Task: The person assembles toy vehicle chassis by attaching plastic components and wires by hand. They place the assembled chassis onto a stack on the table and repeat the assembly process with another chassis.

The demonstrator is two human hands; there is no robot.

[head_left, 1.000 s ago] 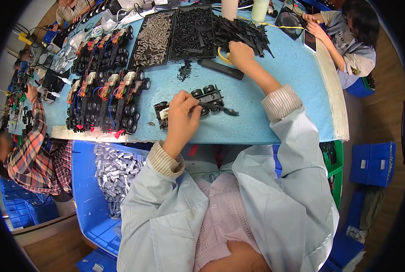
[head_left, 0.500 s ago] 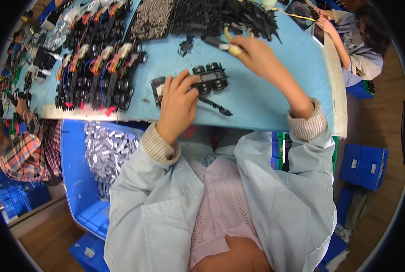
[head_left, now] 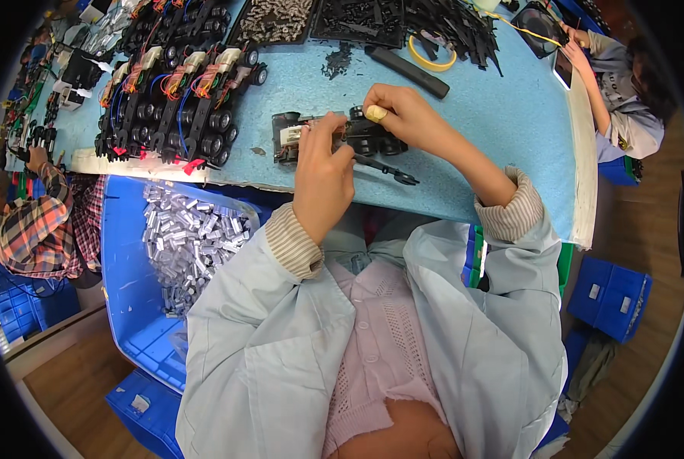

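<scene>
A black toy truck chassis (head_left: 366, 144) with several wheels lies on the blue table under my hands. My left hand (head_left: 325, 172) grips it around the middle, fingers over its top. A white piece (head_left: 290, 136) shows at its left end. Above the wheels at the right end is my right hand (head_left: 404, 115), thumb and fingers pinched together; whatever is between them is too small to make out. Something yellow covers a fingertip of that hand. A thin black arm-like part (head_left: 391, 172) sticks out toward the table's near edge, beside the chassis.
Wired chassis (head_left: 181, 107) stand in rows at left. Beyond my hands lie a black bar (head_left: 408, 73), a yellow ring (head_left: 445, 64) and trays of small metal parts (head_left: 275, 19) and black parts (head_left: 361, 21). A blue bin (head_left: 131, 291) holds silvery pieces. Co-workers sit on both sides.
My right hand has come down from the black bar and yellow ring, which now lie on the table, to the chassis. My left hand stays on the chassis; the view has shifted slightly.
</scene>
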